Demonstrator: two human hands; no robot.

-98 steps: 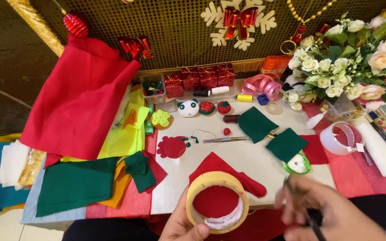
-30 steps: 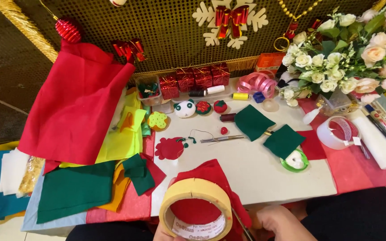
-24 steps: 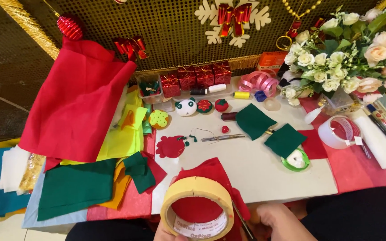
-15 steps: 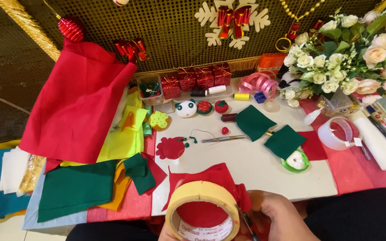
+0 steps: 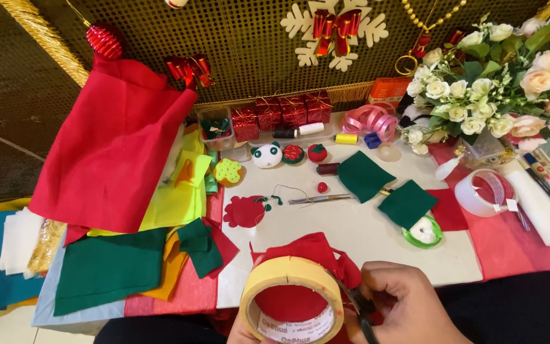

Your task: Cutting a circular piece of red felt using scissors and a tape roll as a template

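Note:
At the bottom of the head view my left hand (image 5: pixel 240 332) holds a roll of yellow masking tape (image 5: pixel 291 299) pressed onto a piece of red felt (image 5: pixel 316 250); only its fingertips show under the roll. My right hand (image 5: pixel 399 306) grips black-handled scissors (image 5: pixel 359 309) whose blades sit at the felt's edge, just right of the roll. The red felt bunches up behind the roll and fills its hole.
The white table (image 5: pixel 358 226) carries green felt squares (image 5: pixel 361 175), a red felt flower (image 5: pixel 244 211), tweezers (image 5: pixel 319 199), small felt toys (image 5: pixel 267 155), thread spools, red gift boxes (image 5: pixel 281 111), pink ribbon (image 5: pixel 367 121), a clear tape roll (image 5: pixel 485 191), a flower bouquet (image 5: pixel 498 95). Stacked felt sheets (image 5: pixel 116 172) lie left.
The tape roll and red felt dropped lower toward me. My right hand, earlier out to the right with the scissors, came in against the roll's right side and the felt bunched up.

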